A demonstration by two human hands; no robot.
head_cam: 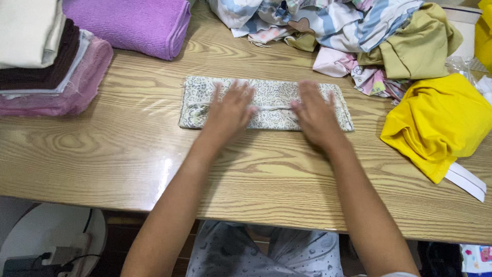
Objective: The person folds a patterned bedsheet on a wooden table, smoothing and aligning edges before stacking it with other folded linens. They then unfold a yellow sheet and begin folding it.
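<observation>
Both palms down flat on the folded patterned cloth (pixel 266 104), which lies long and narrow on the wooden table (pixel 128 154). The left hand (pixel 230 113) presses its left half, the right hand (pixel 316 115) its right half; each grip is released, fingers spread, grasping nothing. Just right of the right hand sits a yellow garment (pixel 441 123); well left of the left hand, a stack of folded towels (pixel 46 66).

A purple towel (pixel 134 24), stacked cloths (pixel 48 66) and a yellow garment (pixel 441 123) lie around.
</observation>
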